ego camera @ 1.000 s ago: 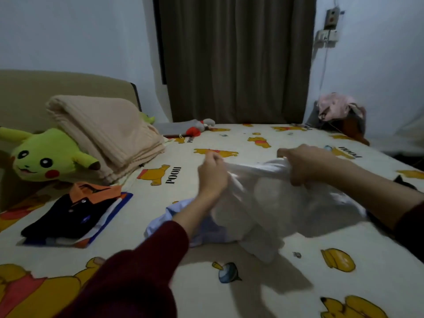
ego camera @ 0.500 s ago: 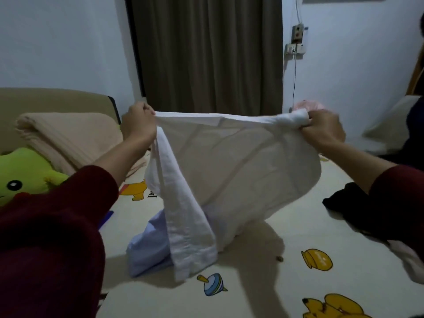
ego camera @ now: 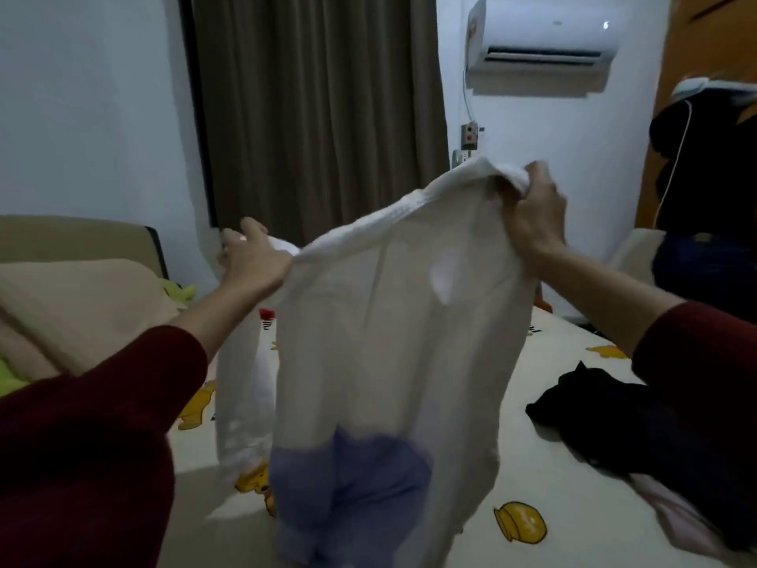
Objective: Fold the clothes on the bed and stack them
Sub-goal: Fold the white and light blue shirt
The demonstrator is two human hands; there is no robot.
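I hold a white shirt (ego camera: 389, 342) up in the air over the bed (ego camera: 553, 477). My right hand (ego camera: 532, 215) grips its bunched top edge, high and to the right. Lower on the left, my left hand (ego camera: 250, 260) holds the other end of that edge, its fingers blurred. The shirt hangs slanted, with one sleeve dangling under my left hand. Below the hem, a light blue garment (ego camera: 348, 494) lies crumpled on the sheet. A black garment (ego camera: 614, 424) lies on the bed at the right, under my right forearm.
A folded beige blanket (ego camera: 82, 305) and a green plush toy (ego camera: 176, 289) sit at the left by the headboard. Pink cloth (ego camera: 672, 510) lies at the lower right. Dark clothes (ego camera: 704, 178) hang at the far right, beside a brown curtain (ego camera: 319, 116).
Both hands lifted the white shirt off the bed and spread it. My right hand has since risen higher than the left, tilting the top edge. The view has swung up and right.
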